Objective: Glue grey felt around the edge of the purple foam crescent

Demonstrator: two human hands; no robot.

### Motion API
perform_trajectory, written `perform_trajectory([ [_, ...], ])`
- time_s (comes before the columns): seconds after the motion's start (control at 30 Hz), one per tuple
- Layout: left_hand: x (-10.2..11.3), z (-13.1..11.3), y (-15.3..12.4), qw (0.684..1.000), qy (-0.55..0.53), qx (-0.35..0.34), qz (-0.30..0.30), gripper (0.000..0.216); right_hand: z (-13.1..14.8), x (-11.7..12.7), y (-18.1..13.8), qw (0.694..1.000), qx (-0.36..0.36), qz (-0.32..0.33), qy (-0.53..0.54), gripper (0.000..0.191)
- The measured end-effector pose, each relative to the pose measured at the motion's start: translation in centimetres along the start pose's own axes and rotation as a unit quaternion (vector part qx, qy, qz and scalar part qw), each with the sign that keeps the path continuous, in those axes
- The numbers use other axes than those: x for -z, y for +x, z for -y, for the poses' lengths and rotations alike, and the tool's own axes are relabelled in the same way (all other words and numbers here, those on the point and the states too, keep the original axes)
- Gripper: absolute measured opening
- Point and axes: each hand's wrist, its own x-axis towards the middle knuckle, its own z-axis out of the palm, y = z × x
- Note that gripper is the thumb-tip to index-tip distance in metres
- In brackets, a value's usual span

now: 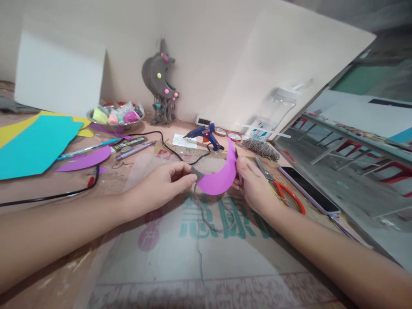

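Observation:
A purple paper crescent (217, 181) is held up between my two hands, its points facing upward. Grey yarn (197, 173) covers the crescent's left tip, where my left hand (175, 179) pinches with thumb and fingers. Its loose grey strand (206, 221) hangs down and loops over the printed plastic sheet (151, 266). Along the crescent's right side, my right hand (252, 180) is closed, its fingertips partly hidden behind the paper. Just right of that hand lie scissors with orange handles (289, 195). Beyond the crescent rests a blue glue gun (206, 135).
A black cable (48, 198) crosses the left side, near turquoise sheets (41, 146), pens and a purple offcut (85, 159). Behind are a metal bowl (116, 125) and a decorated grey moon (157, 81). A yarn bundle (262, 148) and phone (309, 189) lie at right.

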Motion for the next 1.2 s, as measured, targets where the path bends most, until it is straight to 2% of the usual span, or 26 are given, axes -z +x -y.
perform_trajectory([
  [0.1,0.0,-0.3,-0.1,1.000,-0.017,0.018,-0.006,0.020,-0.1,0.2,0.2,0.995,0.019,0.016,-0.096,0.033],
  [0.2,0.0,-0.6,-0.3,0.999,-0.036,0.014,-0.001,0.019,0.0,0.5,0.5,0.970,0.060,0.032,-0.235,0.034],
  [0.27,0.0,-0.8,-0.4,0.999,-0.048,-0.001,0.002,0.020,0.2,0.6,0.8,0.952,0.085,0.054,-0.288,0.035],
  [0.37,0.0,-0.8,-0.5,0.999,-0.049,-0.007,-0.007,0.023,0.8,1.0,1.4,0.944,0.112,0.056,-0.306,0.036],
  [0.53,0.0,-0.4,-0.4,0.999,-0.029,-0.007,-0.014,0.027,2.5,2.9,2.9,0.934,0.109,0.050,-0.336,0.032],
  [0.67,0.0,-0.4,-0.2,0.999,-0.032,-0.006,-0.016,0.030,3.1,4.0,3.5,0.907,0.107,0.083,-0.398,0.031],
  [0.77,-0.1,-0.5,-0.3,0.999,-0.050,0.015,0.011,0.027,2.7,4.1,4.6,0.890,0.080,0.076,-0.443,0.034],
  [0.9,-0.4,-0.1,-0.2,0.992,-0.105,0.037,0.050,0.018,1.7,3.9,8.0,0.888,0.050,0.067,-0.452,0.041],
  [1.07,-0.6,0.5,0.2,0.989,-0.140,0.039,0.040,0.017,0.4,2.4,13.0,0.894,0.010,0.064,-0.442,0.051],
  [1.2,-0.5,0.4,0.5,0.985,-0.165,0.036,0.039,0.017,-0.3,0.6,14.5,0.910,-0.027,0.075,-0.406,0.044],
])
